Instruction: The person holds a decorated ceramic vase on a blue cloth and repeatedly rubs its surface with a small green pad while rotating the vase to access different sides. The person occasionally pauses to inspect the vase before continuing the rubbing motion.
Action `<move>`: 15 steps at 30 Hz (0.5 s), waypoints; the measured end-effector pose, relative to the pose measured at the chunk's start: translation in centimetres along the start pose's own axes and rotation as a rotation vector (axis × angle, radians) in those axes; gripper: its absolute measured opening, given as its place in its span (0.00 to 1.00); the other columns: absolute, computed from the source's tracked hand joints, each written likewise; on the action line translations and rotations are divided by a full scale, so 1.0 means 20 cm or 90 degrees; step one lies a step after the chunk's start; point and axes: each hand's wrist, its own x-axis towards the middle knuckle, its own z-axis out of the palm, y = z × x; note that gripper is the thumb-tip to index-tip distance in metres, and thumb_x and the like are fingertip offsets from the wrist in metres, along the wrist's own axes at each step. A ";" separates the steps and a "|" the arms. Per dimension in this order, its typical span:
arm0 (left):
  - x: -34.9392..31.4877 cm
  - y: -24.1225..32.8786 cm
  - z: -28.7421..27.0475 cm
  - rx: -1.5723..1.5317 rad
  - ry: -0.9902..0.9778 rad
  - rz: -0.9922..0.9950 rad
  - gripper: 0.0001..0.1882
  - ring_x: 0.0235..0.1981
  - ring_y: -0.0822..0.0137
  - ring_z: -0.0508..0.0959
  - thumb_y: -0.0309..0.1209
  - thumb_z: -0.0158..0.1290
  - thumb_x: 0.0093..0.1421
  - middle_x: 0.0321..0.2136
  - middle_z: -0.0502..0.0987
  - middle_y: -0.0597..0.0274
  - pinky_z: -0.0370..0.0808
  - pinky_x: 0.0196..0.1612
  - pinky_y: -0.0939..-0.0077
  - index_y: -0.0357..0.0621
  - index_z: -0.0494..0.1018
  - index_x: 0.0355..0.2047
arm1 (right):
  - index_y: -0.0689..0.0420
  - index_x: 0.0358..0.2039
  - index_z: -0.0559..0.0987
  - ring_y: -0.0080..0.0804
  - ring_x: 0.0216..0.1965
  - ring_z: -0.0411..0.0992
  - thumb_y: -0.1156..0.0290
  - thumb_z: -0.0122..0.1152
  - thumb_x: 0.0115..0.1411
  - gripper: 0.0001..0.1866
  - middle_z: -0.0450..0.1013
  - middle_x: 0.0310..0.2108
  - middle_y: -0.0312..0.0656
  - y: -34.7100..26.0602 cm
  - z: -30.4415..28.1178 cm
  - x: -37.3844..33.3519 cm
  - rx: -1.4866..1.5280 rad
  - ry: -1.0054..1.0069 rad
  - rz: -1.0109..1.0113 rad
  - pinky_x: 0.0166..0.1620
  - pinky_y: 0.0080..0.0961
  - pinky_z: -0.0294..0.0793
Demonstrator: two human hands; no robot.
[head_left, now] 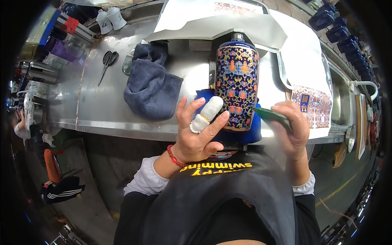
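Observation:
A dark blue bottle (237, 83), covered in a colourful floral pattern, lies with its neck pointing away from me and its base near the table's front edge. Blue material (254, 130) shows under its lower end. My left hand (200, 130) is at the bottle's lower left, fingers spread, holding nothing; a white cloth wrap (208, 114) with a yellow band covers one finger. I cannot tell whether a fingertip touches the bottle. In my right hand (295, 128) is a flat dark green scraper-like blade (272, 117), its tip close to the bottle's lower right side.
A grey-blue cloth (152, 87) lies left of the bottle, with black scissors (107, 65) beyond it. Patterned printed sheets (312, 107) lie at the right, near a metal sink (338, 96). Two white bottles (110, 21) stand at the back left; several dark blue ones (339, 32) line the far right.

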 end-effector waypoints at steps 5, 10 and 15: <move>-0.04 0.01 -0.01 0.065 -0.020 0.036 0.33 0.64 0.55 0.64 0.63 0.39 0.71 0.57 0.75 0.62 0.48 0.72 0.40 0.57 0.83 0.55 | 0.69 0.55 0.74 0.46 0.49 0.78 0.83 0.61 0.64 0.18 0.78 0.50 0.59 0.01 0.08 -0.09 0.034 0.066 0.029 0.52 0.34 0.77; 0.01 0.01 -0.07 0.022 -0.034 0.055 0.32 0.64 0.54 0.65 0.63 0.41 0.70 0.58 0.77 0.60 0.48 0.72 0.41 0.57 0.83 0.54 | 0.66 0.58 0.76 0.54 0.57 0.75 0.89 0.58 0.61 0.23 0.73 0.58 0.62 0.04 0.14 -0.14 -0.035 0.062 0.001 0.59 0.38 0.75; 0.07 0.01 -0.06 0.056 -0.079 0.043 0.32 0.65 0.54 0.62 0.65 0.41 0.68 0.60 0.76 0.61 0.44 0.73 0.40 0.62 0.81 0.56 | 0.61 0.57 0.80 0.55 0.60 0.72 0.92 0.58 0.51 0.30 0.71 0.61 0.60 0.07 0.21 -0.17 -0.069 0.032 0.044 0.60 0.40 0.73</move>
